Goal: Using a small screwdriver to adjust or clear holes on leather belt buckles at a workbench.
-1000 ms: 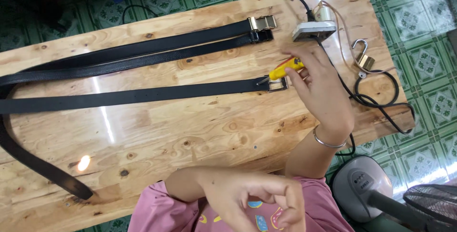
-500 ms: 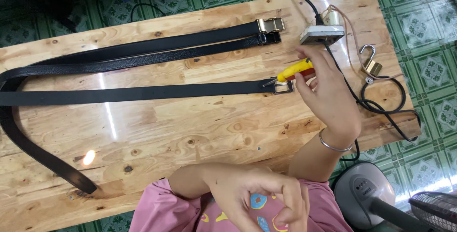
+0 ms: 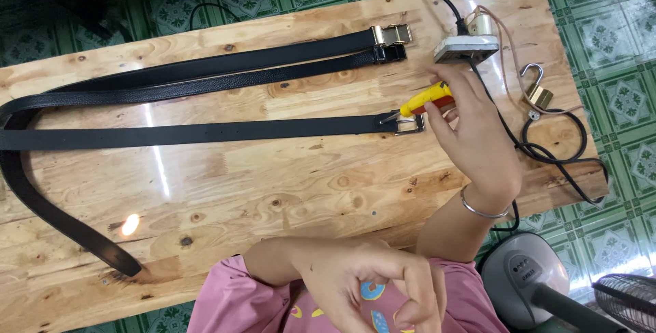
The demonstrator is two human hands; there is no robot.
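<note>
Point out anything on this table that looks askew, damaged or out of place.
Nothing looks damaged or spilled. The oddest thing is a brass padlock lying with its shackle open near the table's right end, beside a tangled black cord. One black belt curls off the left edge instead of lying straight. The right hand holds a yellow-handled tool at a buckle.

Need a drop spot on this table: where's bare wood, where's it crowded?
Bare: the wide stretch of wooden table below the lower black belt, out to the near edge. Crowded: the far right corner, with the power strip, padlock, black cable and the right hand holding a yellow-handled tool.
</note>
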